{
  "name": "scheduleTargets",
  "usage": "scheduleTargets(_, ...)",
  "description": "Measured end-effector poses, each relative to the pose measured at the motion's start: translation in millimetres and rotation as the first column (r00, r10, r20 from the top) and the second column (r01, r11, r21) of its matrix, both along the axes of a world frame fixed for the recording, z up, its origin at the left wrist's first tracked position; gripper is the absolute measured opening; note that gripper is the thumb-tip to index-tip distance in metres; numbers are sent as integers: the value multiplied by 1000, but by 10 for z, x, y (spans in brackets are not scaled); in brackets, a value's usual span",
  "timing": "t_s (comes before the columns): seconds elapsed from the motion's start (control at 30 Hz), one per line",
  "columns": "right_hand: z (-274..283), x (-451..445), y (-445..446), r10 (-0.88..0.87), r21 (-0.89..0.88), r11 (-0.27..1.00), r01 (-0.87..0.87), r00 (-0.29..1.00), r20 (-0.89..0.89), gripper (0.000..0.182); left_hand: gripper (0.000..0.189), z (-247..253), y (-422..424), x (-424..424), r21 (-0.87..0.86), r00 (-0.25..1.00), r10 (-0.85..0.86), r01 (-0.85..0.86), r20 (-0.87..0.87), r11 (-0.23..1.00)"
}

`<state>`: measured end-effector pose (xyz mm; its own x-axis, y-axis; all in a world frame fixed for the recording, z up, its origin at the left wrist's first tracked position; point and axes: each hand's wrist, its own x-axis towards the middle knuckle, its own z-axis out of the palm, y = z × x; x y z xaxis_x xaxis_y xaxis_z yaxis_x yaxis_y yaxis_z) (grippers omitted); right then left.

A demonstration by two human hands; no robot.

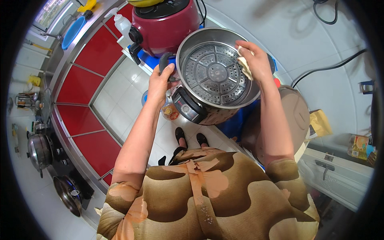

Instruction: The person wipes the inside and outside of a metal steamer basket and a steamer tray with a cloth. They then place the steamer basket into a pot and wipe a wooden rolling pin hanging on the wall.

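A round metal steamer basket [195, 100] with a perforated bottom sits on an electric cooker [210, 116] that has a black control panel. My left hand [162, 82] grips the steamer's dark side handle [164, 61]. A pale cloth [245, 67] is held in my right hand [253, 61], at the steamer's inner right wall. Part of the cloth is hidden by my fingers.
Behind the steamer stands a dark red air fryer [168, 28], beside a white pump bottle [121, 25]. A large brown lidded container [294, 111] is at the right. Red cabinets [73, 87] line the left, with a lidded pot [39, 150] on the stove.
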<state>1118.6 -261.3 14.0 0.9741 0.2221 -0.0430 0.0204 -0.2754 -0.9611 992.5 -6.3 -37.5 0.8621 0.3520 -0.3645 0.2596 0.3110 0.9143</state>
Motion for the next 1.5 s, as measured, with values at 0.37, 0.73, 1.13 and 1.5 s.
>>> scheduleTargets(0.37,168,-1396,516,445,37,848,-529,748,492,26,55,524,-622,-985,-299,897,-17,165,441,940)
scheduleTargets(0.73,-144,-2241,927,797,-221,540,-812,410,443,60,31,453,-598,-2156,-355,870,477,-487,-121,798)
scheduleTargets(1.13,109,-3175,1925,882,-30,322,-946,288,374,50,28,409,65,-3254,-355,674,737,-680,40,641)
scheduleTargets(1.5,302,-4052,2834,994,15,-113,-994,-113,11,61,26,310,645,-4229,-98,922,372,-362,112,927)
